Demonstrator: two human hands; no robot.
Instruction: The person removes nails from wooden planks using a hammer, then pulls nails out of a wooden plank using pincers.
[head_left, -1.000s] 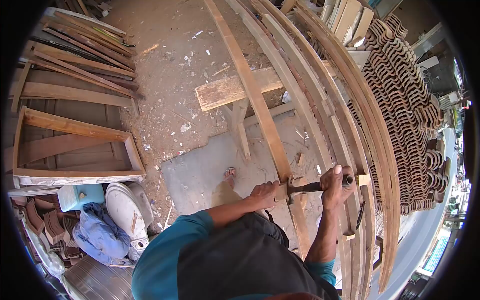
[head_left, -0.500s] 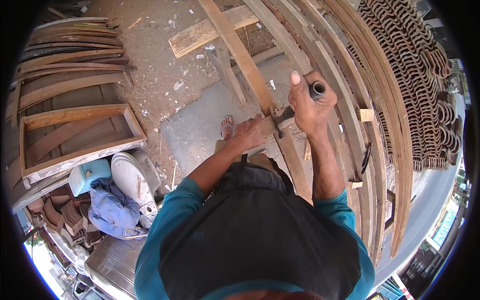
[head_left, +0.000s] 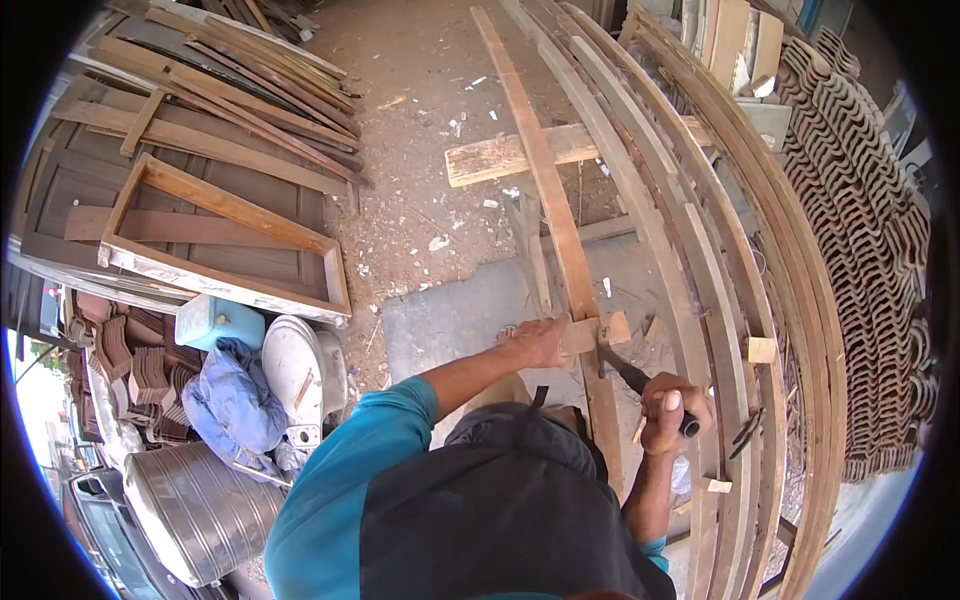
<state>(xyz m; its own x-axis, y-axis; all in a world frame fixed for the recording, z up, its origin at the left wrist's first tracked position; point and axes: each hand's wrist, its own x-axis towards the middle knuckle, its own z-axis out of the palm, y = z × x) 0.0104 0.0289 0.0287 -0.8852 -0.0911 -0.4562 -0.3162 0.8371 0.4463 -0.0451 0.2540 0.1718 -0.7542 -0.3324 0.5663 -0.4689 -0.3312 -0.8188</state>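
Observation:
My right hand (head_left: 675, 415) is closed around the dark handle of a hammer (head_left: 630, 374), and the end of the handle pokes out of the fist. The hammer's head is down at a long narrow board (head_left: 550, 210), beside a small wood block (head_left: 579, 338). My left hand (head_left: 540, 343) grips that block from the left, its fingers closed at the near end. A paler wood piece (head_left: 618, 326) sits just right of the block, over the board. Whether the hammer head touches the block or the board I cannot tell.
Long curved timbers (head_left: 700, 250) run along my right, with stacked roof tiles (head_left: 860, 260) beyond. A thick plank (head_left: 520, 155) lies crosswise under the board. To the left are a wooden frame (head_left: 225, 290), a blue container (head_left: 220, 322), a bundled blue cloth (head_left: 235, 400) and a toilet (head_left: 295, 370).
My right hand has come down and tilted the hammer, its handle now slanting toward me. My left hand stays at the block. The whole view has shifted, so the scene sits further right and lower.

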